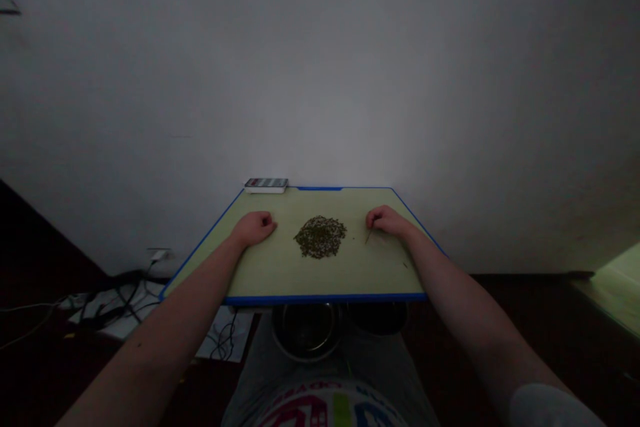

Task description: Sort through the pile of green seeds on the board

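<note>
A pile of small, dark greenish-brown bits, like dried leaves or seeds, lies in the middle of a pale yellow-green tabletop with a blue edge. My left hand rests on the tabletop left of the pile, its fingers curled closed, and nothing shows in it. On the right, apart from the pile, my right hand is closed in a pinch. A thin brown stick points down from its fingertips towards the tabletop. One tiny dark speck lies between the pile and this hand.
A phone-like device lies on a white block at the back left corner. Under the front edge, a metal bowl and a dark container sit at my lap. Cables run across the floor at left; a wall stands behind.
</note>
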`<state>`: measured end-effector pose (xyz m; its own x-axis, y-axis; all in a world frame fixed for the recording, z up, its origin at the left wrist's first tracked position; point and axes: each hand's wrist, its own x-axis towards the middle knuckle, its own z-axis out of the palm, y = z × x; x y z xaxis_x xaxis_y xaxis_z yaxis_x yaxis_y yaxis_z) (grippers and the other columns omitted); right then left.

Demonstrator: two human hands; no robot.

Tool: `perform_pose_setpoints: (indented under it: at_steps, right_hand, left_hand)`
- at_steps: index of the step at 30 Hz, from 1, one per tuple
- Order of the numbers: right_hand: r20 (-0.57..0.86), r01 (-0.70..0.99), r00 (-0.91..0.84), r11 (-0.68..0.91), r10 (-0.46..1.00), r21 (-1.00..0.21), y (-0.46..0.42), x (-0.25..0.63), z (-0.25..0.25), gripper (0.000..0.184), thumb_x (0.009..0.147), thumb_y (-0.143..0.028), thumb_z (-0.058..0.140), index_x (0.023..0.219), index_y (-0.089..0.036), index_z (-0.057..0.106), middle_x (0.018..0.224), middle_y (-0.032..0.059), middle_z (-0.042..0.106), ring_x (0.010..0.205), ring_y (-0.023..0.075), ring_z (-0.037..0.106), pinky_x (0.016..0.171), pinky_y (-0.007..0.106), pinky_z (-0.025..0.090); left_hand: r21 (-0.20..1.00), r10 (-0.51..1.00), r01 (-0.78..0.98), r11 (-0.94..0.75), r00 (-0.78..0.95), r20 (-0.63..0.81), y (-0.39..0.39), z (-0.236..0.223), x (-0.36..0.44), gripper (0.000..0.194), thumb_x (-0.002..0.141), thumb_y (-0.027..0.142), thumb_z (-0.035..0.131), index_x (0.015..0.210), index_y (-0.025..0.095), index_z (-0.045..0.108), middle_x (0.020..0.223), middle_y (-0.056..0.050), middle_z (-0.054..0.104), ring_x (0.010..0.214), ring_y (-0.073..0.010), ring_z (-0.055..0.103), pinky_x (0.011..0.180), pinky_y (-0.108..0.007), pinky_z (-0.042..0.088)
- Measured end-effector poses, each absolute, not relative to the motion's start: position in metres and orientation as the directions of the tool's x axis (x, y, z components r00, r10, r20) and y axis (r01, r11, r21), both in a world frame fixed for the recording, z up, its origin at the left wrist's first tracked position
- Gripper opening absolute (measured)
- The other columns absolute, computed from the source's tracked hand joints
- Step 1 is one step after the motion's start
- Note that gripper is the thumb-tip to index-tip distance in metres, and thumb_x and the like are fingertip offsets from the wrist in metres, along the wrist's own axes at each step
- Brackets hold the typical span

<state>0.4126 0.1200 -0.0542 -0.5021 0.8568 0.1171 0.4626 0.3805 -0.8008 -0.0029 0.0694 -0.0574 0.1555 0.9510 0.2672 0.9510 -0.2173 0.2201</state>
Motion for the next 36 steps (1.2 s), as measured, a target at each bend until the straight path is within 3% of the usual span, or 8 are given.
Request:
perform_pose_setpoints:
  at_steps: [16, 26, 36]
  right_hand:
    - [0.028, 0.425, -0.573, 0.327, 0.819, -0.844, 0.119, 0.441, -0.049, 0.010, 0.049, -0.017, 0.050, 0.048, -0.016, 0.060, 0.053, -0.0009, 0.058, 0.056, 0.0125, 0.051, 0.058, 0.025, 0.040]
    - [0.210, 0.279, -0.484, 0.377, 0.849, -0.883, 0.119, 0.437, -0.047, 0.005, 0.050, -0.020, 0.051, 0.048, -0.017, 0.054, 0.060, 0.0013, 0.058, 0.069, 0.0155, 0.055, 0.072, 0.030, 0.043]
    - [0.193, 0.371, -0.415, 0.359, 0.889, -0.856, 0.116, 0.429, -0.049, 0.019, 0.052, -0.021, 0.052, 0.066, -0.016, 0.065, 0.064, -0.0006, 0.061, 0.061, 0.0119, 0.052, 0.060, 0.024, 0.040]
  left_hand:
    - [0.206, 0.953, 0.956, -0.209, 0.151, 0.264, 0.068, -0.056, -0.002, 0.030, 0.076, 0.047, 0.045, 0.066, 0.020, 0.055, 0.065, -0.002, 0.061, 0.061, -0.0157, 0.052, 0.055, -0.027, 0.032]
    - [0.220, 0.952, 0.951, -0.216, 0.155, 0.265, 0.070, -0.059, -0.004, 0.031, 0.075, 0.048, 0.045, 0.065, 0.020, 0.053, 0.062, -0.001, 0.058, 0.059, -0.0149, 0.050, 0.054, -0.027, 0.031]
    - [0.230, 0.956, 0.953, -0.199, 0.137, 0.261, 0.069, -0.058, -0.003, 0.031, 0.075, 0.048, 0.045, 0.065, 0.021, 0.056, 0.063, -0.002, 0.060, 0.060, -0.0157, 0.051, 0.055, -0.027, 0.032]
